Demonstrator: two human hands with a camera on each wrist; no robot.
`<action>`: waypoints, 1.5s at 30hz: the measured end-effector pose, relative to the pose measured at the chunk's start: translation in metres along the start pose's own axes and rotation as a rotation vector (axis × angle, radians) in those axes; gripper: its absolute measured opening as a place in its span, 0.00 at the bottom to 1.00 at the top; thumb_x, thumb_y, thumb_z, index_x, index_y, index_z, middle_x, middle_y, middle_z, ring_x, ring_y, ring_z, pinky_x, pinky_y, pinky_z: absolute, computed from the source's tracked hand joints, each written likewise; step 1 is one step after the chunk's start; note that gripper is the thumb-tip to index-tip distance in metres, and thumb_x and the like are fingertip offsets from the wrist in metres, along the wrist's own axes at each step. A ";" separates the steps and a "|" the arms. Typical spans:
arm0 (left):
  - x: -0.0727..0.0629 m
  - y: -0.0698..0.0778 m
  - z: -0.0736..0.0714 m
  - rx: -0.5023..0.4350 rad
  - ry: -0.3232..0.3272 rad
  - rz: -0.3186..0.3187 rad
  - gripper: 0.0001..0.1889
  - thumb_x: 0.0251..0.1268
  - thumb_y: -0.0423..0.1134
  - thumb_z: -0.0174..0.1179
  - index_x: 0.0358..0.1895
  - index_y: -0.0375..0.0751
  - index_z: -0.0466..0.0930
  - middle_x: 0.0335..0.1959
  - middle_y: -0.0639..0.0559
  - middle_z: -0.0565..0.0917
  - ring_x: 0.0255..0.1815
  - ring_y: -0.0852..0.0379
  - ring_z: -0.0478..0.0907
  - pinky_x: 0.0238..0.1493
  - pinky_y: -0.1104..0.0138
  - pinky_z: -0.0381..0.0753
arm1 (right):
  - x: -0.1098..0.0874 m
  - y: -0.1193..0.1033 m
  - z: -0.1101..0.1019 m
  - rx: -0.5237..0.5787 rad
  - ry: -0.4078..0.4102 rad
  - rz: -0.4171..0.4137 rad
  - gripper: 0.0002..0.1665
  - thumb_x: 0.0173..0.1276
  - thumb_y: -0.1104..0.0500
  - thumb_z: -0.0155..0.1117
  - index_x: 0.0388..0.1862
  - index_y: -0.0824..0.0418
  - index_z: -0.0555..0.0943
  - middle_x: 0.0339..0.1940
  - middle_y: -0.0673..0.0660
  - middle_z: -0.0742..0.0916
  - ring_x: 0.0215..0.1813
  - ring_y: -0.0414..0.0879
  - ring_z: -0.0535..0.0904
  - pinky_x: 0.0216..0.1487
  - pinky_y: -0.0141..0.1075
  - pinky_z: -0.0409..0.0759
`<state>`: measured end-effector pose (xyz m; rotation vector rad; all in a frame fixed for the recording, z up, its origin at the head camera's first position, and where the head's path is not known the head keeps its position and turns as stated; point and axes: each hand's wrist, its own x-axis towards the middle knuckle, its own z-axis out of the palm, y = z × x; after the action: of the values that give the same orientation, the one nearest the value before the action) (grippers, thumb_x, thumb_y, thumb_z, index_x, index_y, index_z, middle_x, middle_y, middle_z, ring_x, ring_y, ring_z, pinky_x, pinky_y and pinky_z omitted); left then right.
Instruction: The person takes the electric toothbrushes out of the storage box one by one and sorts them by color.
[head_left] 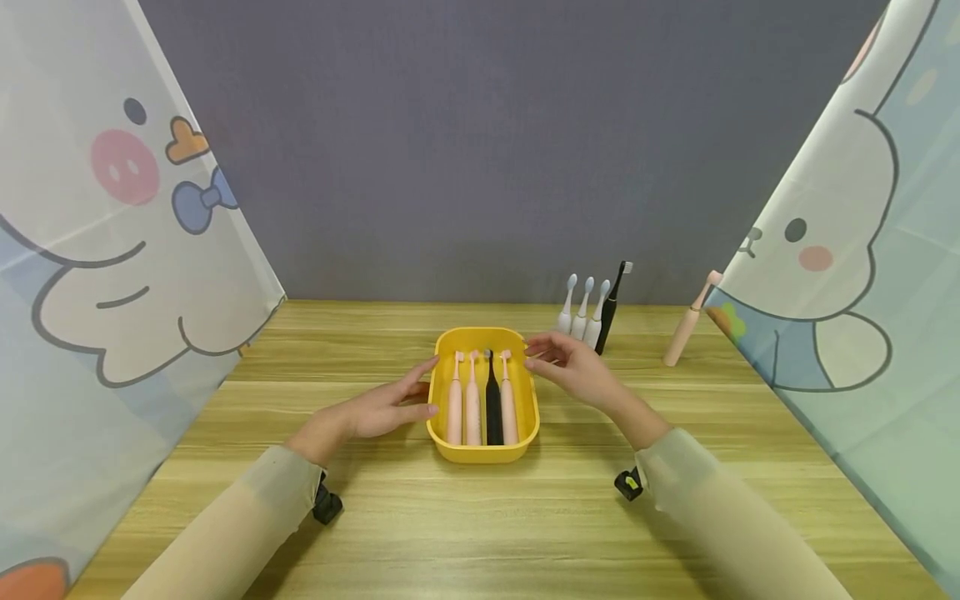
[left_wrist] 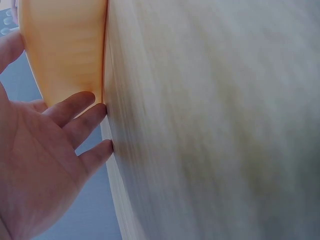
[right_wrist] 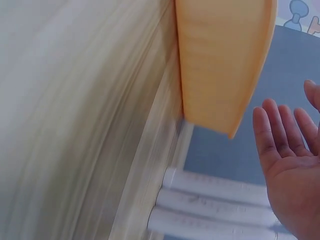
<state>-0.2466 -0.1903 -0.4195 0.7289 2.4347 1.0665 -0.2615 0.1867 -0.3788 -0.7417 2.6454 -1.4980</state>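
Note:
A yellow tray [head_left: 483, 455] stands on the table, holding three pale pink electric toothbrushes [head_left: 454, 412] and a black toothbrush [head_left: 493, 412], side by side with heads pointing away. My left hand [head_left: 375, 411] is at the tray's left side, thumb by the rim and fingers loosely extended; the left wrist view shows those fingers [left_wrist: 80, 120] low along the outer wall. At the far right corner, my right hand [head_left: 576, 368] has its fingers extended near the rim. In the right wrist view its palm faces up, apart from the tray wall [right_wrist: 222, 65].
Behind my right hand, three white toothbrushes [head_left: 579, 325] stand upright beside a standing black toothbrush [head_left: 610, 312]. Farther right stands a pink toothbrush [head_left: 681, 336]. A grey panel [head_left: 480, 150] closes off the back of the wooden table [head_left: 480, 533], with printed cloths on both sides.

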 end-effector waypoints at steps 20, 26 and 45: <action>0.002 0.005 0.000 0.004 -0.002 -0.004 0.48 0.85 0.61 0.56 0.93 0.62 0.34 0.87 0.39 0.67 0.88 0.37 0.63 0.88 0.34 0.55 | 0.051 -0.015 0.060 -0.105 -0.065 0.040 0.29 0.83 0.47 0.68 0.74 0.60 0.80 0.62 0.57 0.90 0.59 0.53 0.87 0.59 0.49 0.88; 0.003 0.005 -0.001 0.016 -0.002 0.000 0.48 0.85 0.61 0.56 0.93 0.59 0.34 0.87 0.39 0.67 0.88 0.37 0.64 0.88 0.34 0.55 | 0.056 -0.008 0.067 -0.158 -0.100 0.024 0.28 0.83 0.49 0.68 0.73 0.60 0.81 0.59 0.58 0.91 0.56 0.51 0.87 0.57 0.46 0.89; -0.001 0.001 0.000 0.005 0.005 0.000 0.49 0.84 0.63 0.56 0.93 0.60 0.34 0.87 0.37 0.66 0.88 0.34 0.62 0.87 0.33 0.55 | 0.060 -0.006 0.077 -0.508 -0.309 -0.046 0.22 0.79 0.44 0.73 0.66 0.51 0.86 0.51 0.53 0.91 0.51 0.46 0.86 0.58 0.43 0.87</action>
<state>-0.2460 -0.1906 -0.4186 0.7291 2.4421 1.0641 -0.2937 0.0977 -0.4026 -0.9669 2.7826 -0.6343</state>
